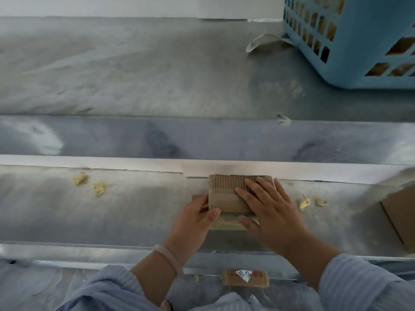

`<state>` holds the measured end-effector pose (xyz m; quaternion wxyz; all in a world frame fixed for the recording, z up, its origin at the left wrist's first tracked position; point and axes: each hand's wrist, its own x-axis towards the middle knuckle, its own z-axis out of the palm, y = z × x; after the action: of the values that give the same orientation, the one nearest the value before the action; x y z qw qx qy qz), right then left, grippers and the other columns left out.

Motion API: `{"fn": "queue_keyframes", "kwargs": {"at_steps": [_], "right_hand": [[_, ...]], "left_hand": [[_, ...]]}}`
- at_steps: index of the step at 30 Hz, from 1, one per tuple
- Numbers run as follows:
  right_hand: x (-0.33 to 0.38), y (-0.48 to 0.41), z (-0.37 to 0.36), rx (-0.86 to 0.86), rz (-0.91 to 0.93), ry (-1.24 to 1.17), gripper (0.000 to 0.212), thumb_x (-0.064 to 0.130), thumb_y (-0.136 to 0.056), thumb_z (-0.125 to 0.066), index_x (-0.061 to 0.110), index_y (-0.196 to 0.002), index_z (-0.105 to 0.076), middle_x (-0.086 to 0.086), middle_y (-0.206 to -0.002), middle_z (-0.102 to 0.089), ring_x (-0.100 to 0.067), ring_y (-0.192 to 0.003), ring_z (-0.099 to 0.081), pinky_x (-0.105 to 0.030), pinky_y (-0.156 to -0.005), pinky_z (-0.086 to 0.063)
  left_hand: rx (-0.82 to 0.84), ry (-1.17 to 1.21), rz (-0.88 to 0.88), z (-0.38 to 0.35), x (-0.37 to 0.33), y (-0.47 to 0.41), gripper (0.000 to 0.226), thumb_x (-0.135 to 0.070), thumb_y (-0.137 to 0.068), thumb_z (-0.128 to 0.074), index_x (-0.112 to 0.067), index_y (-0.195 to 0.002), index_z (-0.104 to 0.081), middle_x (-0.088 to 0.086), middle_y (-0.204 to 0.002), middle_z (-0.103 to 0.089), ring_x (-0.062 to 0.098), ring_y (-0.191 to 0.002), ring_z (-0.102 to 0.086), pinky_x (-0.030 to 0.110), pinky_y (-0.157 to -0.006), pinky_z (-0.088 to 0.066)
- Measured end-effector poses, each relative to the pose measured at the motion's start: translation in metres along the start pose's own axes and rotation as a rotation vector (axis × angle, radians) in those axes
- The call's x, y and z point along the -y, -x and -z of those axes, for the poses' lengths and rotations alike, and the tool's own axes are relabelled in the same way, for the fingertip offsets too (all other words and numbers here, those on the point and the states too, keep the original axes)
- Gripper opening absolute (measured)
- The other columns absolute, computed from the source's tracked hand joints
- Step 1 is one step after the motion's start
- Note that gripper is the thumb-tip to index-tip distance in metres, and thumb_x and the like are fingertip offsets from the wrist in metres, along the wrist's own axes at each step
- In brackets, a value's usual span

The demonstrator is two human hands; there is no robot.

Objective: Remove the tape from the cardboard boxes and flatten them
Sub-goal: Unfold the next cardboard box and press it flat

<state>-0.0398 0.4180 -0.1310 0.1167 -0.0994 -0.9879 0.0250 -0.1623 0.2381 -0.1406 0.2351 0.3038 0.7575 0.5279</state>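
Box pos.: the cardboard box (226, 194) is laid on the metal table (134, 209), its far edge set against the raised ledge behind.
L hand: the left hand (193, 221) is held at the box's left side. Fingers are curled round that edge and the thumb is laid on top.
R hand: the right hand (271, 214) is laid flat on top, fingers straight and spread. The box is pressed, not gripped.
Seam: a greenish line (235, 213) is seen across the near part of the top. Tape or gap cannot be told.
Key relation: the seam's long axis runs left-right, between both thumbs. Its left end is touched by the L thumb, so the L hand is judged nearer for picking.
Box axis: approx. square as seen, so no long axis can be told.
Nearby: a blue basket (359, 41) stands far right, w/ a loose tape strip (262, 40) just beside it. Yellow scraps (304, 203) lie near the R hand.
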Motion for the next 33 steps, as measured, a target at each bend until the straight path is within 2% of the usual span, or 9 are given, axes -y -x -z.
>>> {"fn": "queue_keyframes", "kwargs": {"at_steps": [2,6,12,16,21,25,29,32,33], "right_hand": [[0.003,-0.004,0.005,-0.008,-0.025,-0.027,0.059,0.062,-0.089,-0.041,0.024,-0.128,-0.063,-0.005,-0.134,-0.059,-0.03,-0.128,-0.051,-0.054,-0.109,-0.037],[0.01,-0.015,0.015,0.032,-0.062,-0.048,0.061,0.068,-0.082,-0.045,0.032,-0.129,-0.058,0.002,-0.124,-0.059,-0.026,-0.116,-0.053,-0.048,-0.101,-0.043],[0.021,-0.015,0.006,0.125,-0.06,0.037,0.062,0.068,-0.091,-0.026,0.038,-0.143,-0.043,-0.004,-0.152,-0.039,-0.03,-0.131,-0.041,-0.053,-0.105,-0.034],[0.02,-0.016,0.007,0.166,-0.058,0.048,0.063,0.068,-0.092,-0.019,0.038,-0.144,-0.041,-0.001,-0.153,-0.039,-0.028,-0.137,-0.039,-0.053,-0.107,-0.031],[0.022,-0.016,0.009,0.179,-0.076,0.053,0.062,0.067,-0.091,-0.025,0.038,-0.142,-0.045,-0.001,-0.151,-0.042,-0.028,-0.136,-0.04,-0.052,-0.106,-0.032],[0.021,-0.016,0.01,0.173,-0.064,0.043,0.062,0.066,-0.091,-0.026,0.037,-0.142,-0.046,-0.002,-0.15,-0.043,-0.029,-0.136,-0.041,-0.052,-0.106,-0.032],[0.02,-0.017,0.01,0.186,-0.048,0.044,0.066,0.069,-0.092,-0.016,0.038,-0.143,-0.042,-0.002,-0.151,-0.041,-0.028,-0.137,-0.037,-0.052,-0.107,-0.03],[0.019,-0.016,0.011,0.175,-0.043,0.038,0.064,0.068,-0.091,-0.021,0.037,-0.14,-0.048,-0.002,-0.148,-0.046,-0.028,-0.134,-0.041,-0.052,-0.104,-0.032],[0.019,-0.016,0.011,0.166,-0.04,0.037,0.063,0.068,-0.091,-0.024,0.037,-0.139,-0.05,-0.003,-0.147,-0.047,-0.028,-0.133,-0.043,-0.052,-0.103,-0.034]], "left_hand": [[-0.032,-0.029,-0.008,-0.001,-0.001,0.002,0.02,-0.038,-0.091,-0.058,-0.03,-0.109,-0.065,-0.012,-0.096,-0.071,-0.003,-0.087,-0.064,0.016,-0.072,-0.052],[-0.026,-0.155,0.046,0.01,-0.002,0.003,0.01,-0.038,-0.095,-0.054,-0.038,-0.1,-0.062,-0.011,-0.088,-0.068,-0.001,-0.08,-0.063,0.023,-0.07,-0.054],[0.087,-0.055,0.103,0.024,-0.005,-0.001,0.013,-0.03,-0.095,-0.058,-0.038,-0.104,-0.062,-0.013,-0.092,-0.071,0.002,-0.084,-0.067,0.016,-0.07,-0.051],[-0.047,-0.166,0.225,0.019,0.003,0.015,0.024,-0.026,-0.09,-0.063,-0.037,-0.069,-0.065,-0.017,-0.06,-0.063,0.0,-0.06,-0.058,0.018,-0.058,-0.043],[-0.184,-0.104,0.331,0.016,-0.004,0.024,0.004,-0.025,-0.085,-0.071,-0.027,-0.088,-0.074,-0.018,-0.075,-0.068,-0.001,-0.074,-0.064,0.016,-0.068,-0.051],[-0.288,-0.084,0.301,0.011,-0.014,0.026,0.005,-0.019,-0.084,-0.073,-0.024,-0.083,-0.074,-0.018,-0.07,-0.068,-0.009,-0.064,-0.062,0.005,-0.056,-0.045],[-0.351,-0.292,0.272,0.005,-0.017,0.031,0.005,-0.025,-0.087,-0.068,-0.025,-0.083,-0.071,-0.019,-0.068,-0.063,-0.007,-0.059,-0.057,0.003,-0.053,-0.039],[-0.343,-0.308,0.317,0.002,-0.019,0.029,0.007,-0.025,-0.09,-0.064,-0.024,-0.084,-0.066,-0.015,-0.073,-0.063,-0.001,-0.067,-0.058,0.008,-0.056,-0.043],[-0.344,-0.278,0.347,0.0,-0.017,0.028,0.008,-0.024,-0.091,-0.062,-0.021,-0.084,-0.066,-0.01,-0.075,-0.065,0.005,-0.069,-0.06,0.017,-0.061,-0.048]]}}
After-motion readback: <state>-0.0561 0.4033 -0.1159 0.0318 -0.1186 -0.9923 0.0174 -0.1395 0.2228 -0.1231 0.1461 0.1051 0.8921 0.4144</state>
